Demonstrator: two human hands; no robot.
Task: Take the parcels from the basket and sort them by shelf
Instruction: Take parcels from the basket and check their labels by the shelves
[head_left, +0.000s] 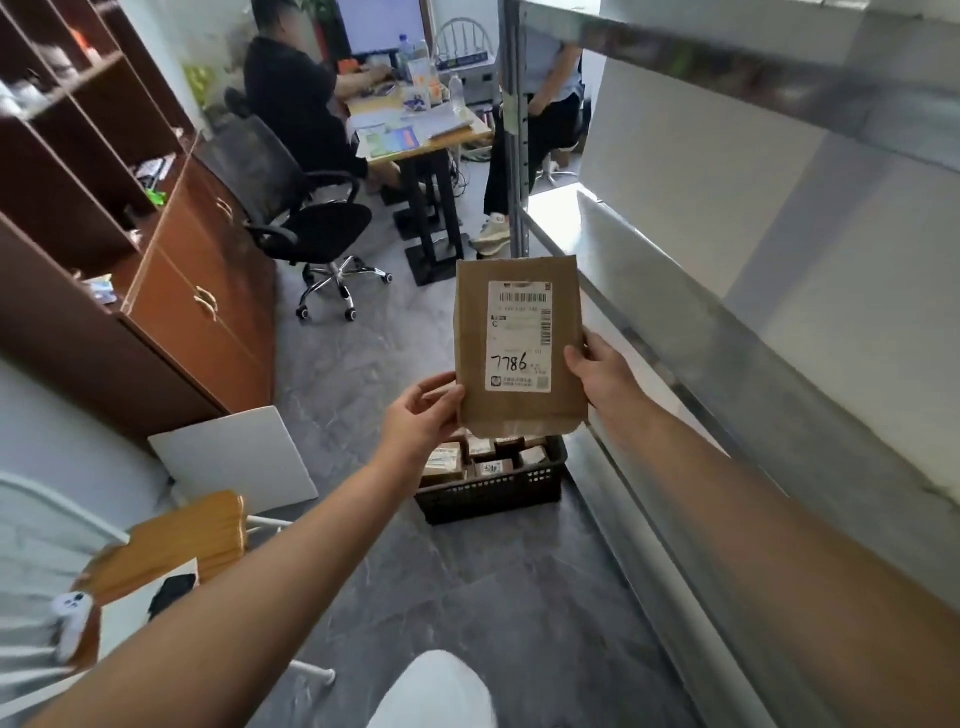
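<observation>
I had both hands clamped on one brown paper parcel (471, 332), upright above the basket (493, 491).

My left hand (423, 415) pinched the parcel's lower left edge, thumb on the front face and fingers curled behind it; my right hand (597, 371) gripped the right edge, thumb lying just beside the white shipping label (519, 338), which faced me with "7786" handwritten on it. The parcel hung in the air, its bottom edge covering the far rim of the black basket on the grey floor (467, 597), where more small parcels (447, 462) lay packed together. The metal shelf unit (727, 374) ran along my right, just beside the basket. Farther off stood an office chair (306, 228) and a cluttered desk (415, 140), with a wooden cabinet (197, 291) at left.
</observation>
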